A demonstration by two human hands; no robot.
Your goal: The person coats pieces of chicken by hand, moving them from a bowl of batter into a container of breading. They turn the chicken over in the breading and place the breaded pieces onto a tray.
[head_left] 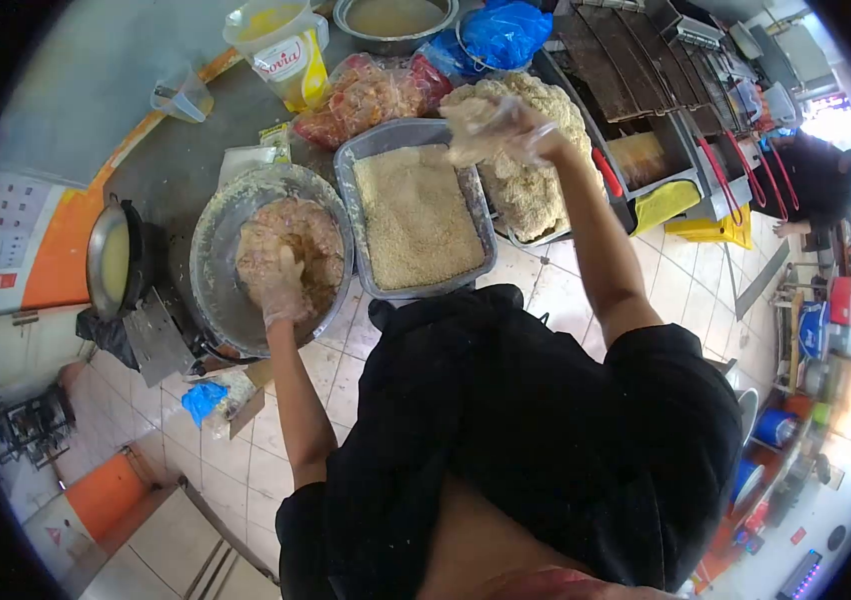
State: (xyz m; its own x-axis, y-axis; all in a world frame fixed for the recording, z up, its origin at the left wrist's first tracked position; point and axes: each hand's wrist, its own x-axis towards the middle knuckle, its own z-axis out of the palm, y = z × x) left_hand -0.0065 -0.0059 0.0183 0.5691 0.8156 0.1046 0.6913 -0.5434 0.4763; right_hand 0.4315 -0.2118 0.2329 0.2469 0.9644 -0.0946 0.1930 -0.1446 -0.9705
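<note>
My left hand [284,288], in a clear plastic glove, is down inside a large grey metal bowl [208,240]. Its fingers curl into wet, pinkish raw meat [306,222], which partly hides them. Right of the bowl stands a grey rectangular tub [354,215] of pale, coarse crumbs [421,220]. My right hand [511,137], also gloved, is over the upper left of a heap of breaded pieces [531,195] in a tray. Blur and the crumb-coloured glove conceal its fingers and whatever may be in them.
Behind the tub lie bags of reddish food [371,95], a Sovia-labelled bucket [281,55], a metal basin [396,38] and a blue bag [491,38]. A pan of yellowish liquid [116,262] is at left. Fryers with red-handled baskets [721,180] stand right; another person [816,180] is beyond.
</note>
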